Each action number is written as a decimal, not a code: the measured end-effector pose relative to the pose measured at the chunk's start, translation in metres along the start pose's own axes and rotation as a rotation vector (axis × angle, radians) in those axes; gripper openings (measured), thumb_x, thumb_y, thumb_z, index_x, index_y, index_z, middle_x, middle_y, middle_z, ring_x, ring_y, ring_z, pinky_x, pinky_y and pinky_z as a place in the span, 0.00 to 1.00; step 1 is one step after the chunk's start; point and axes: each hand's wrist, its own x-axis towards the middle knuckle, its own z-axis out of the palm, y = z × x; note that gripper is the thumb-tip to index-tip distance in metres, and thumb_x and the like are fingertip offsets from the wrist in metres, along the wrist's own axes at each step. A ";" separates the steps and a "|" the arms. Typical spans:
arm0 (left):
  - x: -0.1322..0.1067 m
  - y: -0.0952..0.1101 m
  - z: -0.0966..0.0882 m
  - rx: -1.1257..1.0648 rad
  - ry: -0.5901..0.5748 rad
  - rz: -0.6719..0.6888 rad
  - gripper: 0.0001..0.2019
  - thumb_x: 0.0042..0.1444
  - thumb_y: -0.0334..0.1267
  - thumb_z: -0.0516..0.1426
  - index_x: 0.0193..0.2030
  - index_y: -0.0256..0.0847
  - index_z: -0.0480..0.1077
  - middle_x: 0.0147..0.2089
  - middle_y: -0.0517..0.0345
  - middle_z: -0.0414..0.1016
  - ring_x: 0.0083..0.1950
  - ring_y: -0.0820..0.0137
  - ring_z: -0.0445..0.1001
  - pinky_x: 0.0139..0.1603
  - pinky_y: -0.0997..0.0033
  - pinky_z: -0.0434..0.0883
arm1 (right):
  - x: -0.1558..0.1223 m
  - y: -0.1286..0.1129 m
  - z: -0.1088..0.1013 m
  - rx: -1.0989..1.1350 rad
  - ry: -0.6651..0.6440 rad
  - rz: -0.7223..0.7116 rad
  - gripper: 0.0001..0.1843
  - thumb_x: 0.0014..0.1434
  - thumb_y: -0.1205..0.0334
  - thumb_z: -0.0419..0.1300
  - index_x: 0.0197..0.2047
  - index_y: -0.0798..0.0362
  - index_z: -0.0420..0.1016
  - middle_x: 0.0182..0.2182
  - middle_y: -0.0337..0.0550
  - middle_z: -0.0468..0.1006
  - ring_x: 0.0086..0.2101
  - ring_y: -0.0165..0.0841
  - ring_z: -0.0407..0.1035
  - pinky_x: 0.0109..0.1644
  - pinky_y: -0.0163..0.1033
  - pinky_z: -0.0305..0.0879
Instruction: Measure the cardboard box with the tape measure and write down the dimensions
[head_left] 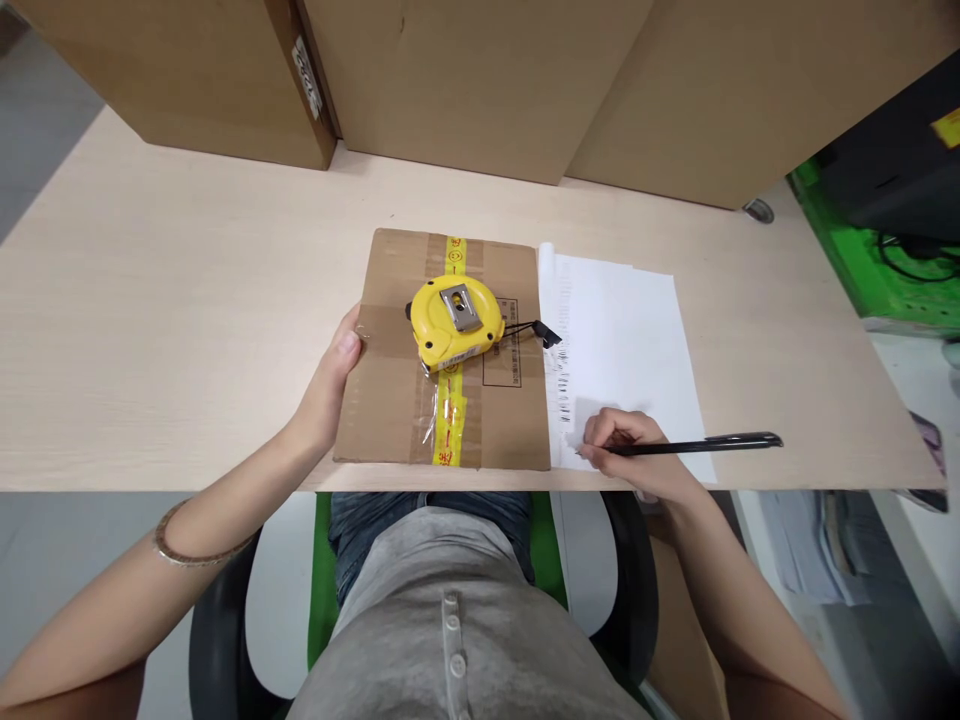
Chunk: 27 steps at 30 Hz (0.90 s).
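Note:
A taped cardboard box [390, 400] lies on the table in front of me. My left hand [334, 365] grips its left edge, thumb showing at the side and the other fingers hidden. On top of the box rests a yellow tape measure [431, 320], its metal clip facing up and a black wrist strap [546, 334] reaching past the box's right edge. My right hand [626, 445] is closed around a black pen [697, 446], with the tip close to the white paper [622, 330]. Small handwritten marks run down the paper's left side, beside the box.
Large cardboard boxes [480, 80] stand along the back of the table [187, 300]. To the right is a green container [832, 235] with dark items and a cable. A small metallic object [758, 210] lies by the back right box. The table's front edge is near my lap.

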 end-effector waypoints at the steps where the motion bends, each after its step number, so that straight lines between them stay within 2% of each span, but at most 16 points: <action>1: 0.000 0.000 0.000 0.000 -0.003 -0.009 0.24 0.64 0.64 0.59 0.52 0.48 0.81 0.52 0.52 0.85 0.66 0.47 0.78 0.64 0.49 0.80 | 0.000 -0.001 0.001 -0.004 0.003 0.003 0.25 0.59 0.47 0.72 0.24 0.49 0.64 0.21 0.36 0.68 0.22 0.27 0.58 0.27 0.36 0.53; 5: 0.001 -0.002 -0.001 -0.002 0.000 -0.019 0.24 0.64 0.64 0.60 0.53 0.48 0.80 0.52 0.52 0.85 0.67 0.46 0.78 0.64 0.50 0.80 | 0.002 -0.008 0.001 0.022 -0.001 0.089 0.29 0.60 0.37 0.70 0.25 0.48 0.63 0.17 0.34 0.67 0.19 0.27 0.58 0.25 0.36 0.53; 8: 0.001 -0.001 -0.001 0.000 0.008 -0.005 0.24 0.63 0.64 0.60 0.52 0.48 0.80 0.52 0.53 0.85 0.67 0.49 0.78 0.65 0.54 0.79 | 0.009 -0.019 -0.008 -0.025 0.123 0.166 0.33 0.61 0.30 0.65 0.24 0.46 0.59 0.13 0.30 0.59 0.17 0.27 0.53 0.23 0.37 0.50; 9: 0.001 -0.001 -0.001 0.003 0.008 -0.005 0.23 0.63 0.63 0.61 0.52 0.48 0.80 0.52 0.54 0.85 0.67 0.49 0.78 0.66 0.55 0.78 | 0.014 -0.024 -0.012 -0.106 0.176 0.186 0.34 0.61 0.29 0.64 0.23 0.47 0.59 0.13 0.31 0.58 0.17 0.27 0.53 0.23 0.37 0.50; 11: 0.001 0.000 -0.002 0.011 0.004 -0.009 0.23 0.64 0.62 0.60 0.53 0.48 0.80 0.52 0.55 0.85 0.67 0.51 0.78 0.66 0.56 0.78 | 0.026 -0.035 -0.021 -0.358 0.225 0.248 0.34 0.63 0.29 0.62 0.21 0.47 0.62 0.14 0.36 0.62 0.19 0.30 0.58 0.25 0.39 0.53; 14: 0.000 0.001 -0.003 0.025 -0.006 -0.008 0.22 0.65 0.61 0.60 0.54 0.48 0.79 0.53 0.54 0.86 0.66 0.52 0.79 0.65 0.57 0.78 | 0.048 -0.049 -0.027 -0.801 0.224 0.363 0.34 0.64 0.32 0.61 0.18 0.48 0.64 0.18 0.46 0.72 0.21 0.35 0.64 0.27 0.43 0.55; 16: 0.000 0.002 -0.003 0.035 -0.012 -0.002 0.23 0.65 0.61 0.59 0.55 0.47 0.79 0.56 0.53 0.85 0.67 0.51 0.77 0.67 0.57 0.77 | 0.062 -0.054 -0.024 -1.000 0.221 0.407 0.34 0.66 0.34 0.60 0.17 0.47 0.62 0.20 0.51 0.74 0.22 0.38 0.66 0.29 0.44 0.55; 20: -0.002 0.006 0.000 0.061 0.002 -0.009 0.25 0.67 0.60 0.58 0.61 0.47 0.77 0.64 0.54 0.81 0.72 0.52 0.73 0.72 0.57 0.72 | 0.078 -0.058 -0.019 -1.085 0.193 0.412 0.34 0.69 0.36 0.56 0.18 0.48 0.64 0.20 0.53 0.74 0.26 0.43 0.71 0.31 0.45 0.55; 22: -0.003 0.008 0.002 0.072 0.003 -0.011 0.25 0.68 0.60 0.57 0.62 0.47 0.76 0.66 0.54 0.80 0.73 0.52 0.71 0.73 0.57 0.71 | 0.080 -0.061 -0.022 -1.095 0.154 0.423 0.32 0.68 0.37 0.58 0.20 0.48 0.67 0.21 0.51 0.75 0.26 0.43 0.71 0.32 0.46 0.57; 24: -0.003 0.008 0.002 0.068 -0.013 -0.004 0.25 0.68 0.60 0.57 0.61 0.46 0.76 0.66 0.53 0.80 0.73 0.52 0.71 0.73 0.58 0.72 | 0.080 -0.069 -0.029 -1.068 0.137 0.389 0.27 0.67 0.37 0.60 0.26 0.49 0.73 0.23 0.50 0.78 0.27 0.43 0.72 0.33 0.47 0.61; 25: -0.003 0.008 0.002 0.064 -0.019 0.000 0.25 0.68 0.61 0.57 0.60 0.46 0.77 0.66 0.52 0.80 0.73 0.52 0.71 0.72 0.58 0.72 | 0.080 -0.075 -0.033 -1.024 0.164 0.315 0.25 0.67 0.37 0.61 0.31 0.50 0.76 0.26 0.51 0.80 0.29 0.43 0.73 0.35 0.48 0.64; 27: -0.002 0.007 0.001 0.059 -0.017 -0.003 0.26 0.67 0.61 0.58 0.61 0.45 0.76 0.66 0.52 0.80 0.74 0.52 0.71 0.73 0.58 0.72 | 0.080 -0.092 -0.036 -0.888 0.237 0.032 0.27 0.68 0.35 0.58 0.46 0.52 0.79 0.39 0.54 0.84 0.38 0.45 0.78 0.43 0.51 0.71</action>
